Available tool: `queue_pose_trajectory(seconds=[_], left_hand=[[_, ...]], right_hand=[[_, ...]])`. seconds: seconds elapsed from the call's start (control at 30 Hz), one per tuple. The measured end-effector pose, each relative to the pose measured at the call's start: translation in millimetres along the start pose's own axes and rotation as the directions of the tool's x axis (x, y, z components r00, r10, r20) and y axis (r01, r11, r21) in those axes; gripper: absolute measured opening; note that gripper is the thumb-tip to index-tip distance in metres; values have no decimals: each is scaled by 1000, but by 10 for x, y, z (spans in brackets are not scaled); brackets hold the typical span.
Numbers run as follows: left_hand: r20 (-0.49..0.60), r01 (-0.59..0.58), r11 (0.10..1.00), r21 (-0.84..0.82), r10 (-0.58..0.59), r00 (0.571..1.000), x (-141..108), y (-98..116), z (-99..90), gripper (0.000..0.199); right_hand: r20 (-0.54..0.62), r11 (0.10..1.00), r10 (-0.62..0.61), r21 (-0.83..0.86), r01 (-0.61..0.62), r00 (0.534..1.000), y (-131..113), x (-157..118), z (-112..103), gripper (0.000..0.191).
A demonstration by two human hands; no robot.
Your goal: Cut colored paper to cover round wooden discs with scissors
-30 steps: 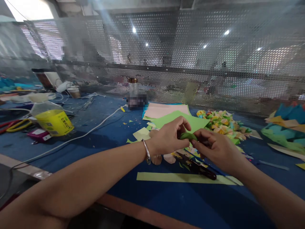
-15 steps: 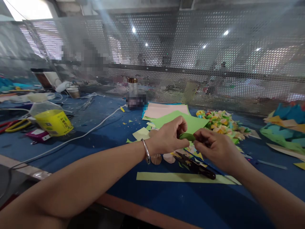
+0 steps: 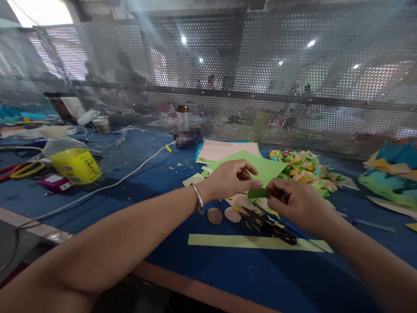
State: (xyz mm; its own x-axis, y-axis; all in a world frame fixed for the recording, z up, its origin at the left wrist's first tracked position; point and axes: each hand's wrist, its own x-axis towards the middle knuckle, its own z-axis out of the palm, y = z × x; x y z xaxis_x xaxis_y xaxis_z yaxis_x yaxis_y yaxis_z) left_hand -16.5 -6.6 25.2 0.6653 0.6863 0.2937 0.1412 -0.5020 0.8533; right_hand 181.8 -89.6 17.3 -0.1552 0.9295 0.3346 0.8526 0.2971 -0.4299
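The small, rounded green paper [image 3: 257, 193] looks shaded. The right hand [image 3: 295, 200] pinches it; the left hand [image 3: 230, 179] is loosely open.

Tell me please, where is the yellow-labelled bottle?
The bottle is at the left of the head view, on the blue table, beside the purple item.

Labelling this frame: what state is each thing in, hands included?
Left hand: fingers parted, beside the green paper piece
Right hand: pinching
Green paper piece: held at its right edge
Yellow-labelled bottle: capped
Clear flask: lid on
Pale green strip: lying flat
Dark-handled scissors: lying down, blade opening unclear
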Motion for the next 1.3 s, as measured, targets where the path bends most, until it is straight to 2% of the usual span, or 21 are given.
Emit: queue_pose_trajectory(seconds=[0.1,0.2,0.27,0.37,0.53,0.67,0.8,0.93,1.07,1.17,1.3], left_hand=[[148,48,999,13,-49,988,-43,63,104,12],[204,107,994,-2,-104,973,-46,50,128,14],[170,143,988,-58,-131,977,-32,18,117,15],[76,223,947,-231,-211,974,-12,-13,112,12],[-16,282,820,-498,-334,943,-6,33,175,21],[-18,279,705,-652,-382,924,-13,94,223,26],[15,310,658,-686,-413,911,-17,126,228,25],[36,329,668,-667,-413,910,-26,142,232,22],[68,346,681,-645,-400,914,-39,152,256,19],[76,350,687,-637,-396,915,-43,155,264,19],[86,343,693,-634,-377,922,-45,154,256,21]], right_hand=[[42,998,-27,-63,30,999,-49,-9,29,14],[56,996,-34,-76,38,998,-45,-9,26,13],[27,997,-36,-61,37,999,-11,-6,7,14],[-80,998,-60,-42,56,995,55,-1,-21,14],[-194,975,-216,-87,203,957,52,-27,10,9],[-172,931,-349,-175,320,921,-2,-58,66,10],[-165,921,-382,-152,359,909,-15,-64,62,12],[-205,941,-338,-74,329,919,-47,-50,33,16],[-247,975,-208,19,220,946,-27,-39,35,14],[-207,984,-112,116,138,972,38,-33,41,16],[-161,977,-48,198,80,986,94,-22,45,21]])
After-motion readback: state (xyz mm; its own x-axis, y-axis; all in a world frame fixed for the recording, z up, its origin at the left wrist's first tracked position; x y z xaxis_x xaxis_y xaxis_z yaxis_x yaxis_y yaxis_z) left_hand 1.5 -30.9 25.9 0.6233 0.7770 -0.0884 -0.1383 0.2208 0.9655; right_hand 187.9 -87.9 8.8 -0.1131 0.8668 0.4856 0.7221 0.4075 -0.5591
